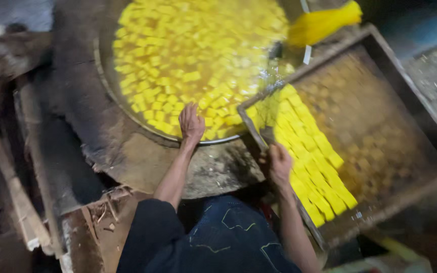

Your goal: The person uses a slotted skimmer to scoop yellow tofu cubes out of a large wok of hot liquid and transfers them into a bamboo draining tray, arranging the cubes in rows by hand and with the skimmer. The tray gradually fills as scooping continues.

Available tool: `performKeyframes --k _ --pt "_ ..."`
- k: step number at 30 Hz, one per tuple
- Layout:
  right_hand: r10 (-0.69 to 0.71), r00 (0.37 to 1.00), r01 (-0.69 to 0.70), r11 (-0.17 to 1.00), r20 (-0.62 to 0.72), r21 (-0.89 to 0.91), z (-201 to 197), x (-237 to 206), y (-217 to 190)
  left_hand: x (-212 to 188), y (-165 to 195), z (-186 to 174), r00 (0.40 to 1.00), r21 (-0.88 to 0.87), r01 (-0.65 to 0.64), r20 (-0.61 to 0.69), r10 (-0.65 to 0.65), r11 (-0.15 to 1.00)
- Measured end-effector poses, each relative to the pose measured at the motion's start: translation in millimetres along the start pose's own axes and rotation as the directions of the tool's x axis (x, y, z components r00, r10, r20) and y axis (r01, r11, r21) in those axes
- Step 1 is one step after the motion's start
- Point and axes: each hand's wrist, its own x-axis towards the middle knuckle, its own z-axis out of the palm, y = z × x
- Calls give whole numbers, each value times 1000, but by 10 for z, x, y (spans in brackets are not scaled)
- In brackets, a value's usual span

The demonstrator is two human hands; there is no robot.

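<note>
Tilted tray of yellow cubes held at the lip of a wide pan of liquid

The person's right hand (279,164) has its fingers clenched on the near rim of the mesh tray (380,126), whose corner dips over the big round pan (127,108); a band of yellow cubes (307,156) lies just beyond those fingers, along the tray's near side. The left hand (191,123) rests flat, fingers released, on the pan's edge, with floating cubes directly ahead of its fingertips. To do this step well, the tray likely wants a slow, steady tilt so the cubes slide rather than tumble and splash, and the left fingers seem best kept on the rim, clear of the liquid.
</note>
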Motion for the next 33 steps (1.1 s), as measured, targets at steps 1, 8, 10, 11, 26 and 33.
performKeyframes --k 1,8,10,11,26,33 --pt "93 991 -97 994 95 43 389 187 22 3 -181 -86 999 32 49 -1 -49 998" --pt "157 966 -1 798 206 -603 2198 1130 11 77 -948 -270 972 85 145 176 -158 986" --pt "168 962 10 766 214 -643 2286 1344 48 191 -994 -195 980 41 120 153 -125 992" --pt "175 960 14 750 220 -661 2330 1426 49 252 -1015 -162 984 22 107 142 -109 994" --pt "174 982 -93 786 75 -611 3037 2159 263 245 -1341 115 939 -32 239 264 -222 971" --pt "44 988 80 680 149 -728 3422 2650 102 268 -1359 125 944 -36 218 260 -201 975"
